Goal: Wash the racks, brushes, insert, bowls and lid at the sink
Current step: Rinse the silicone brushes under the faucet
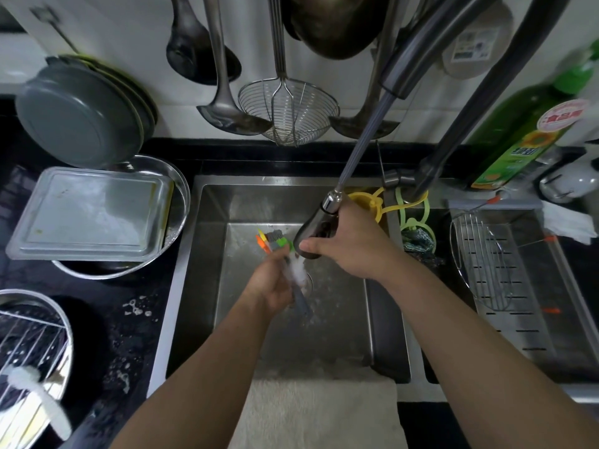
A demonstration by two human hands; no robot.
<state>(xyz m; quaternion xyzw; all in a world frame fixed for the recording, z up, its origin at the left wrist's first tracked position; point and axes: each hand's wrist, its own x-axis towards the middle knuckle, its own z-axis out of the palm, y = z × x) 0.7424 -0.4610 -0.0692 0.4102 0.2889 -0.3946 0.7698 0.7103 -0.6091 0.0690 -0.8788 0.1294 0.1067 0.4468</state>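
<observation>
Far left, lower corner: a steel bowl [63, 322] on the dark counter holds a wire rack [29, 338] and a white-handled brush [39, 400], waiting to be washed.
Left, middle: a flat steel tray [90, 212] lies upside down across a wide steel basin [181, 189]; grey plates [77, 115] lean behind it.
Centre: the sink [207, 254], with a pale cloth [317, 413] draped over its near edge.
Left hand [275, 283]: fingers curled around a bundle of small brushes [272, 243], gripped at mid-handle, with orange, yellow and green parts poking out at the top and a grey end at the bottom.
Right hand [353, 247]: fingers wrapped around the pull-out spray head [311, 234], thumb along its side, aiming water onto the brushes just below.
Handling judgement: the brushes look light and stiff, but wet plastic is probably slippery; a firm hold on the handles, away from the bristles, seems best.
Right: a second wire rack [483, 260] rests on a perforated drain tray [518, 286].
Upper right: a green detergent bottle [525, 137] stands behind the sink.
</observation>
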